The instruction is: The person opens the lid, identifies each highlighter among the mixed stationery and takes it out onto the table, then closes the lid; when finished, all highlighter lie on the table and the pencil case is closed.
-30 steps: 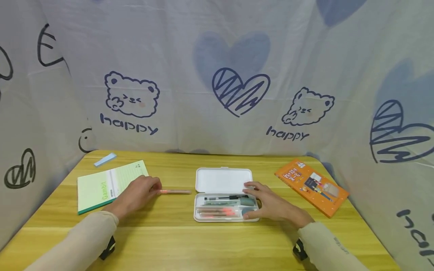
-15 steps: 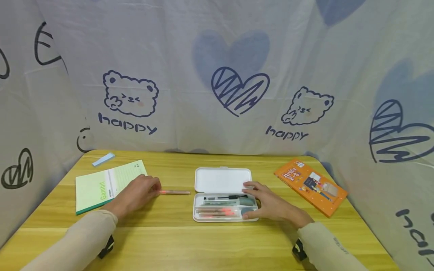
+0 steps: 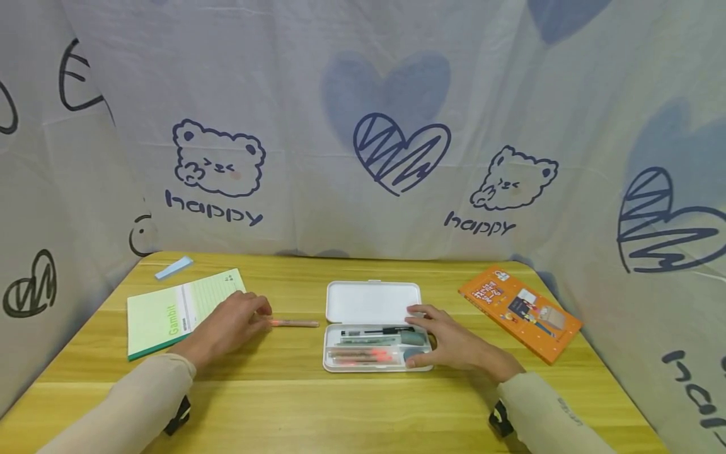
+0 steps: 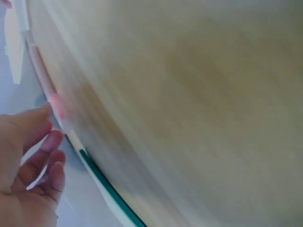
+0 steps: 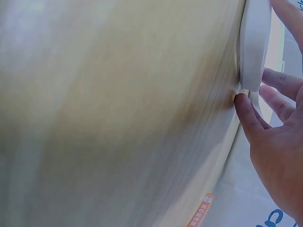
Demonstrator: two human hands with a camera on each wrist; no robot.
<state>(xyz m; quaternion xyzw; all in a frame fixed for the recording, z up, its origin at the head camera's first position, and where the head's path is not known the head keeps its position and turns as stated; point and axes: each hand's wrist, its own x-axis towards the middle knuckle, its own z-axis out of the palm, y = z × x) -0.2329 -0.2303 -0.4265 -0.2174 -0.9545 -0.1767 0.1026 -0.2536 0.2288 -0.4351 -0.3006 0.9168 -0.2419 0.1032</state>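
My left hand (image 3: 241, 318) pinches the left end of a slim pinkish pen (image 3: 297, 323), which lies on the table. In the left wrist view the thumb and fingertips meet at the pen's (image 4: 45, 75) reddish end. A white pencil case (image 3: 374, 369) lies with its lid (image 3: 374, 301) raised, right of the pen. My right hand (image 3: 454, 343) grips its right end, thumb at the front and fingers toward the hinge side. Inside the case are a black pen (image 3: 391, 330), a grey-green item (image 3: 413, 339) and several pinkish pens (image 3: 360, 356).
Under the left forearm and hand lies a light green notebook (image 3: 153, 321). Behind it is a small pale blue strip (image 3: 174, 268). An orange book (image 3: 522, 312) sits at the right. A printed curtain (image 3: 295, 126) closes off the table's (image 3: 317, 416) back and sides.
My left hand has shifted very slightly to the right at the pen's end. The right hand and the case stay where they were.
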